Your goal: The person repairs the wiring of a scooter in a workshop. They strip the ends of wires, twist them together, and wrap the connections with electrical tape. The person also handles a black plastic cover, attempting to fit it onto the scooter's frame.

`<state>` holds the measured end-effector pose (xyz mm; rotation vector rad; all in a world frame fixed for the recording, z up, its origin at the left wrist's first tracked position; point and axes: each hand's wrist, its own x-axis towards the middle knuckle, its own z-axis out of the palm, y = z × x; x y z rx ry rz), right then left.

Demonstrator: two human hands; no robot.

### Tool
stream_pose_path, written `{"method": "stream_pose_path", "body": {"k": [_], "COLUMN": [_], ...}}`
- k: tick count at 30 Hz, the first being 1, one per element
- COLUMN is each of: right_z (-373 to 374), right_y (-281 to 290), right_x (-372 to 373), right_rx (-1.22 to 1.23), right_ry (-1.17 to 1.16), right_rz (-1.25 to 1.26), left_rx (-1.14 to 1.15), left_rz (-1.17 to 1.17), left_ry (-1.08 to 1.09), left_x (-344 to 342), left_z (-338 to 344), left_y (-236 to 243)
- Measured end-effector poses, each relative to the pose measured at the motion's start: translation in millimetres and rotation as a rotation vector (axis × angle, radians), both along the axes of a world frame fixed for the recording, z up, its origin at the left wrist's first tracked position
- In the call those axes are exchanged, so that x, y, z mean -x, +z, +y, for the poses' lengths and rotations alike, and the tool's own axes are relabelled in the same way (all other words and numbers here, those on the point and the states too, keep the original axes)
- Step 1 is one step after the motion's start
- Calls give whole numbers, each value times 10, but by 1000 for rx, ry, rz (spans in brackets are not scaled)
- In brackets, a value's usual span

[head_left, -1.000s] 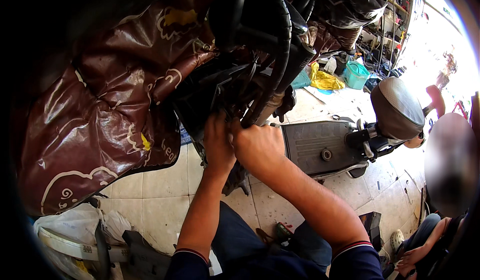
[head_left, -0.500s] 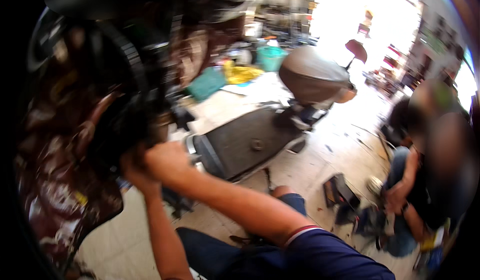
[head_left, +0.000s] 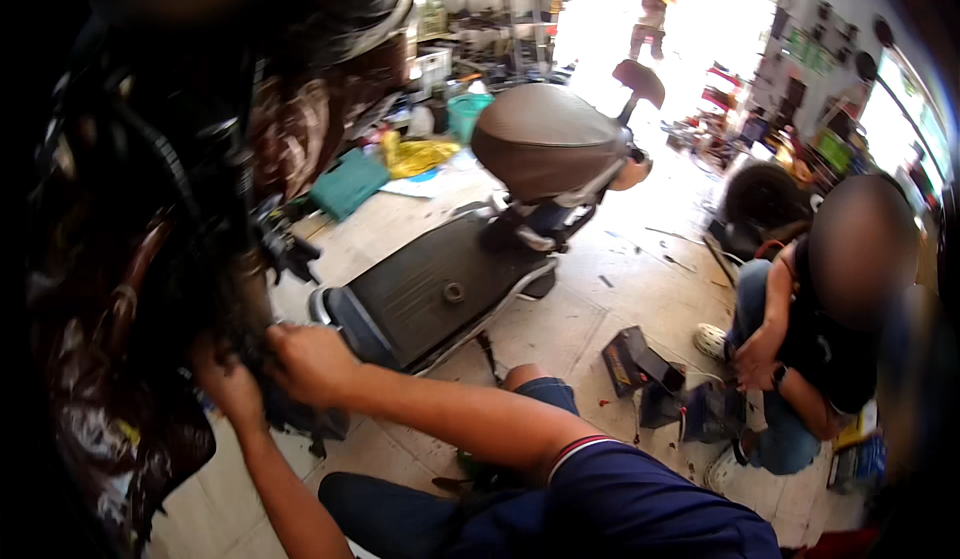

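At the left, both of my hands reach into the dark front assembly of a scooter (head_left: 185,159), among black cables and shadowed parts. My left hand (head_left: 228,384) has its fingers curled in the shadow below the steering column. My right hand (head_left: 310,364) is closed just beside it, against the lower part of the column. What either grips is hidden. The scooter's black footboard (head_left: 400,304) runs to the right from my hands, with a padded seat (head_left: 545,139) at its far end. A maroon quilted cover (head_left: 100,419) hangs around the left side of the front.
A person (head_left: 800,349) crouches at the right beside black box-like units (head_left: 630,359). Another person (head_left: 650,4) stands in the bright doorway. A teal bucket (head_left: 468,114), yellow plastic (head_left: 410,156), a teal case (head_left: 348,181), cluttered shelves (head_left: 490,19) and a tire (head_left: 760,199) line the back.
My view has swung right and up, bringing the doorway and crouching person into fuller view. Both hands remain at the scooter's front, now farther left in the picture.
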<state>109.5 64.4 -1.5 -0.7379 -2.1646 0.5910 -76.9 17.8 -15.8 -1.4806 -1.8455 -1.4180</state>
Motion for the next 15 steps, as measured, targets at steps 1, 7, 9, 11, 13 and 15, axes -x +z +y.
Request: {"method": "stream_pose_path", "body": {"k": [1, 7, 9, 11, 13, 15], "right_z": [14, 77, 126, 103, 36, 3], "right_y": [-32, -318, -669, -791, -848, -938], "right_x": [51, -240, -285, -301, -284, -295], "right_rx": [43, 359, 395, 469, 477, 509], "right_ry": [3, -18, -8, 23, 42, 38], "right_rz": [-37, -21, 6, -68, -92, -109], "left_rx": [29, -109, -136, -124, -79, -74], "left_rz": [59, -61, -158, -377, -322, -349], "left_ry": [33, 35, -2, -99, -71, -145], "left_x": [45, -209, -220, -230, -202, -165], "left_z": [-10, -86, -104, -124, -147, -156], "left_y": [-42, 112, 171, 200, 226, 211]}}
